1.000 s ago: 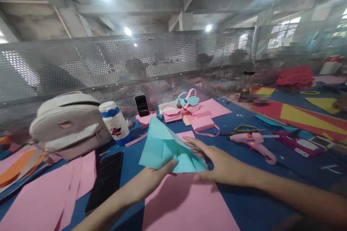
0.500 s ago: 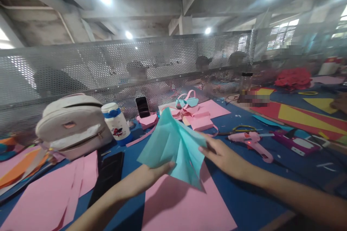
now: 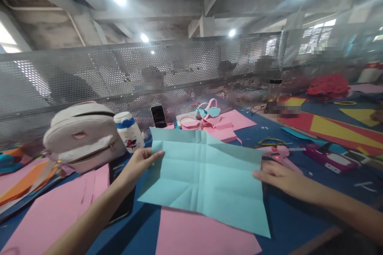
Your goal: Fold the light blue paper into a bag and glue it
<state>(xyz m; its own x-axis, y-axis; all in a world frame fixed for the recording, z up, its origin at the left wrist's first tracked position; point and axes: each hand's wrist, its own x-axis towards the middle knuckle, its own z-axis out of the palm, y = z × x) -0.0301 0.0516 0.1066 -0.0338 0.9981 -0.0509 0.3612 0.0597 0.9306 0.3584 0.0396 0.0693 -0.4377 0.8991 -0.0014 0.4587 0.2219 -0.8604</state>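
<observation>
A creased light blue paper sheet is spread open above the table, fold lines running across and down it. My left hand pinches its left edge between thumb and fingers. At the right edge, my right hand grips the sheet the same way. Beneath it lies a pink sheet, partly covered. Behind the blue sheet are folded pink paper pieces and a small blue and pink paper bag. A pink glue gun lies beyond my right hand, partly hidden.
A white backpack, a white and blue bottle and an upright phone stand at the back left. Pink sheets lie at the left. Scissors and a purple device are at the right, before a perforated metal screen.
The blue sheet, bunched and folded before, is now opened out wide. My left hand has moved left and up, my right hand to the right and slightly down.
</observation>
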